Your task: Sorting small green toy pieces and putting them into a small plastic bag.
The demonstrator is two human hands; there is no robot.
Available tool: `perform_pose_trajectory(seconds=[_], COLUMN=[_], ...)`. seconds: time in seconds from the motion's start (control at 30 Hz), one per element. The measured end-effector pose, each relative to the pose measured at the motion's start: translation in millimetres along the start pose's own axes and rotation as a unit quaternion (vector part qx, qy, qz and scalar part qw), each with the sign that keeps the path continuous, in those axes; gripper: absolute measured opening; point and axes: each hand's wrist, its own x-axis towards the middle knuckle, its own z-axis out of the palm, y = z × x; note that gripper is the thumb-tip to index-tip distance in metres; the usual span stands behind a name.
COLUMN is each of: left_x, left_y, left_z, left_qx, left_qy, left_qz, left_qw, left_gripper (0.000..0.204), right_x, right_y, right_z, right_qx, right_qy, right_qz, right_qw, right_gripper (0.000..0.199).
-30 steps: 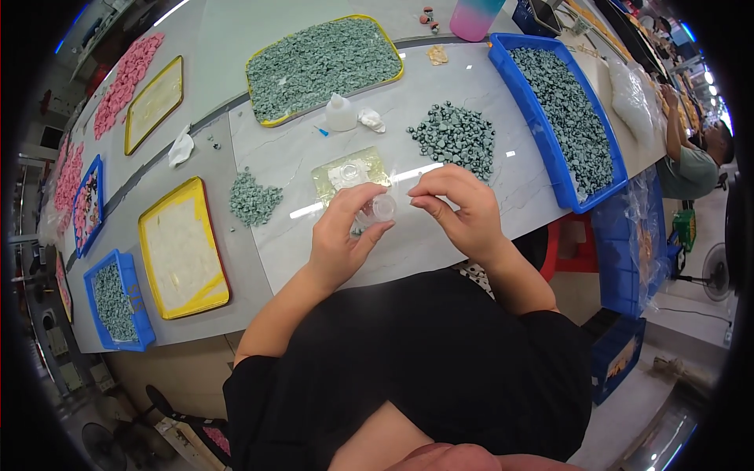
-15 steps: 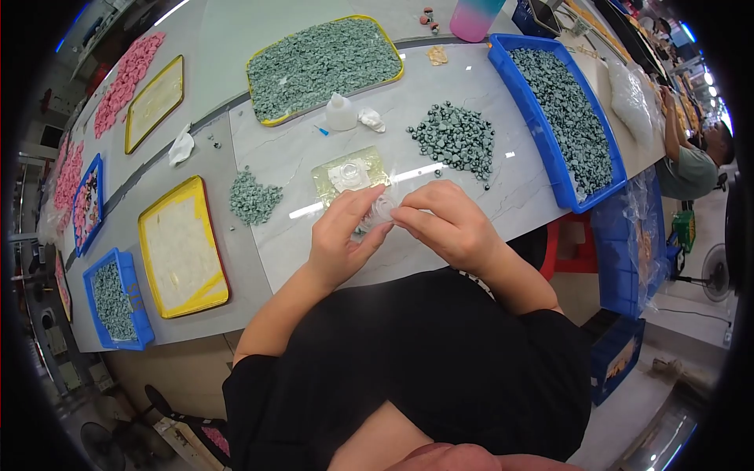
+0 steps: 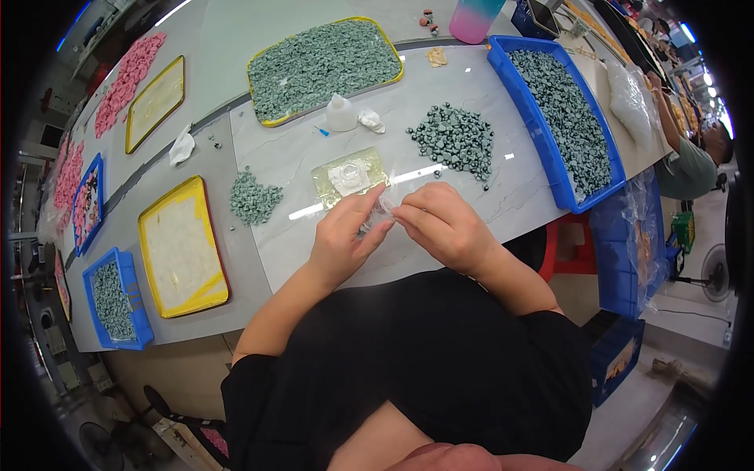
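Observation:
Between my hands is a small clear round plastic piece (image 3: 385,205), tilted and partly hidden by fingers. My left hand (image 3: 343,235) grips it between thumb and fingers. My right hand (image 3: 444,224) is closed in a pinch at the piece's right edge; anything tiny in that pinch cannot be made out. Just beyond my left hand lies a yellowish square pad (image 3: 323,183) bearing a white cloth (image 3: 340,181) and a clear round dish (image 3: 350,173). Loose green pieces (image 3: 254,196) lie to the left, and a pile of shiny dark-green pieces (image 3: 453,140) to the right.
A white squeeze bottle (image 3: 341,115) and crumpled tissue (image 3: 371,120) stand before a yellow-rimmed tray (image 3: 253,85) of green pieces. Blue bins flank the table, one at right (image 3: 542,129), one at left (image 3: 140,314). A bare yellow tray (image 3: 182,247) lies left. Another person (image 3: 691,161) works far right.
The clear piece has turned and tilted in my fingers, so its round face shows less. Both hands have barely shifted. The person at far right has moved an arm slightly.

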Motion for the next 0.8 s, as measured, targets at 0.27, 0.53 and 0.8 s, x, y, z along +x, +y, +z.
perform_pose_trajectory(seconds=[0.27, 0.53, 0.8], left_x=[-0.2, 1.4, -2.5], left_y=[0.6, 6.6, 0.0], left_z=[1.7, 1.6, 8.6], left_qx=[0.010, -0.002, -0.132], left_qy=[-0.032, -0.030, 0.001], left_qz=[-0.008, -0.017, -0.039], left_qw=[0.999, 0.999, 0.990], left_gripper=[0.044, 0.042, 0.045], right_x=[-2.3, -2.2, -2.1], right_y=[-0.3, -4.9, -7.6], right_z=[-0.5, -1.2, -14.6], right_qx=[0.008, -0.029, 0.073], right_qy=[0.000, 0.052, 0.082], right_qz=[0.026, 0.096, 0.160], right_qw=[1.000, 0.994, 0.981], right_gripper=[0.027, 0.019, 0.018])
